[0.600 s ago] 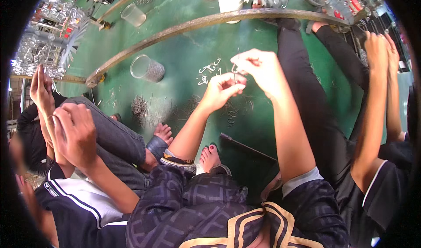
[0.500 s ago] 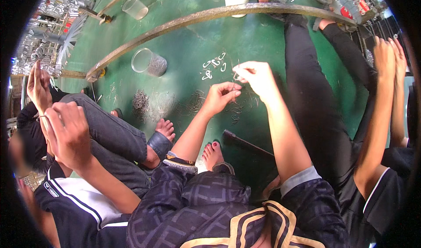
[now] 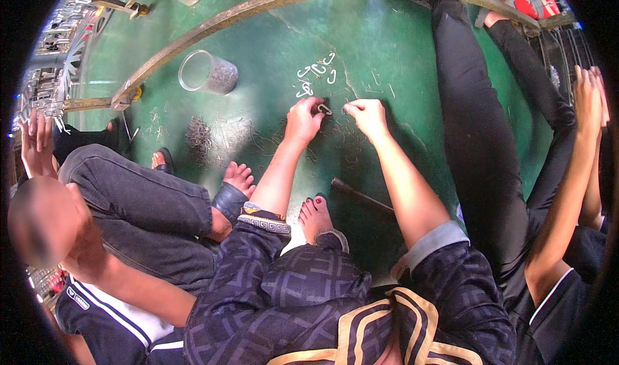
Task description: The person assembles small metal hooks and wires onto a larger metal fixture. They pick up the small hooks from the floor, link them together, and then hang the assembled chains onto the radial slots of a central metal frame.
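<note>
My left hand is closed, with a small bent metal hook pinched between thumb and forefinger. Across a narrow gap, my right hand is closed too, its thumb and forefinger pressed together at a thin wire piece too small to make out fully. Just beyond my left hand, several pale metal hooks lie loosely grouped on the green floor. Thin wire pieces are scattered beneath and around both hands.
A clear plastic cup holding small metal pieces lies tipped at the left, near a heap of metal pieces. A long metal bar crosses the far side. People sit close on both sides; a dark-handled tool lies near my foot.
The view has tilted, so the floor sits higher in the picture. My hands have drawn apart sideways; the right has come nearer me. A hook now shows in my left fingers.
</note>
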Available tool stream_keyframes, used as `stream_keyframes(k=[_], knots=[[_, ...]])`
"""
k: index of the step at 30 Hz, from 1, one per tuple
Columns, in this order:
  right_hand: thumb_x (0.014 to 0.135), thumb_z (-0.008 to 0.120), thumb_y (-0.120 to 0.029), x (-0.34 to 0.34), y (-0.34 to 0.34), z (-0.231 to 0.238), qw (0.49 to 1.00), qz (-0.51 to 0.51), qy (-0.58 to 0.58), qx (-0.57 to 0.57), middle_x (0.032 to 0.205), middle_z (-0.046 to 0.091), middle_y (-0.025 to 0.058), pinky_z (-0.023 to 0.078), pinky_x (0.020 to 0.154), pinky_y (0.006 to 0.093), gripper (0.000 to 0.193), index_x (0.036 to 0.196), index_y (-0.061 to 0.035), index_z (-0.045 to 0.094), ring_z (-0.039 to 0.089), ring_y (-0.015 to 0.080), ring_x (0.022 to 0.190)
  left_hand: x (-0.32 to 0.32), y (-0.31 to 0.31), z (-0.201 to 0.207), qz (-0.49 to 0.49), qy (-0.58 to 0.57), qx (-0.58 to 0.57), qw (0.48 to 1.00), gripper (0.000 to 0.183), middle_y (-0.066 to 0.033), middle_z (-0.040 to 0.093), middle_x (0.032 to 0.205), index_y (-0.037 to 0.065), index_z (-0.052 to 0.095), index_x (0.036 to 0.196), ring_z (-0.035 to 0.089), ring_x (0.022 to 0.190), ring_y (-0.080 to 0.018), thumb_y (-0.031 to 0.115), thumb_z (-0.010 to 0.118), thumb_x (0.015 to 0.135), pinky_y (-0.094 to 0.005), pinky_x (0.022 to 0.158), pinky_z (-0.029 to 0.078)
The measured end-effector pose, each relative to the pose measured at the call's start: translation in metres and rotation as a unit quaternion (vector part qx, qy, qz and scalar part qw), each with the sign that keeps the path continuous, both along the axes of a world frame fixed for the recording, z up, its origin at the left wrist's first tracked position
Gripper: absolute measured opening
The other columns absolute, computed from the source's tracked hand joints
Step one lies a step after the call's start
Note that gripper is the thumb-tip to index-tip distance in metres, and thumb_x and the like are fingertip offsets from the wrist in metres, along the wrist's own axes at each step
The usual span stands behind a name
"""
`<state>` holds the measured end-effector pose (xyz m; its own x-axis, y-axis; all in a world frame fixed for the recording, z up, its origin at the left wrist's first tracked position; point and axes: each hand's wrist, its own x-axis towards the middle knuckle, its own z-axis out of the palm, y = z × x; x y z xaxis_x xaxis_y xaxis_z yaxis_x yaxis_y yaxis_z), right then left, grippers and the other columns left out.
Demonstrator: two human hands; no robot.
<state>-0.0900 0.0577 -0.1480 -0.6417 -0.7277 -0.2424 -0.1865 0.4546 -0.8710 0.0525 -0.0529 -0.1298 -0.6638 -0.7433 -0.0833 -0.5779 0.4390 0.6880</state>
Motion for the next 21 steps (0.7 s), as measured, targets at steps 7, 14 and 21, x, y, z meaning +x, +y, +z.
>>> stream_keyframes(k=[7,14,21], knots=[[0.077,0.070,-0.014,-0.025,0.012,0.022,0.846,-0.160,-0.507,-0.031,0.062,0.052,-0.0025,0.034,0.044,0.0215,0.011,0.081,-0.0039,0.069,0.041,0.0061,0.047,-0.002,0.001,0.017,-0.026,-0.003,0.017,1.000,0.029,-0.0110,0.063,0.090,0.009,0.065,0.101,0.064,0.080,-0.0277,0.008,0.069,0.072,-0.0362,0.072,0.051],[0.079,0.068,-0.014,-0.025,0.019,0.018,0.789,-0.125,-0.598,-0.064,0.068,0.056,-0.0016,0.034,0.046,0.0200,0.011,0.085,-0.0040,0.069,0.041,0.0055,0.050,-0.033,0.025,0.006,-0.089,0.076,0.086,0.989,0.022,-0.0104,0.060,0.079,0.006,0.069,0.092,0.061,0.068,-0.0223,0.012,0.073,0.072,-0.0345,0.064,0.049],[0.082,0.066,-0.015,-0.035,0.029,0.016,0.915,-0.030,-0.402,-0.033,0.069,0.055,-0.0033,0.037,0.051,0.0199,0.013,0.087,-0.0033,0.068,0.046,0.0051,0.057,-0.033,0.017,0.008,-0.096,0.037,0.107,0.989,0.016,-0.0086,0.064,0.078,0.003,0.071,0.085,0.060,0.070,-0.0178,0.015,0.074,0.075,-0.0305,0.063,0.047]])
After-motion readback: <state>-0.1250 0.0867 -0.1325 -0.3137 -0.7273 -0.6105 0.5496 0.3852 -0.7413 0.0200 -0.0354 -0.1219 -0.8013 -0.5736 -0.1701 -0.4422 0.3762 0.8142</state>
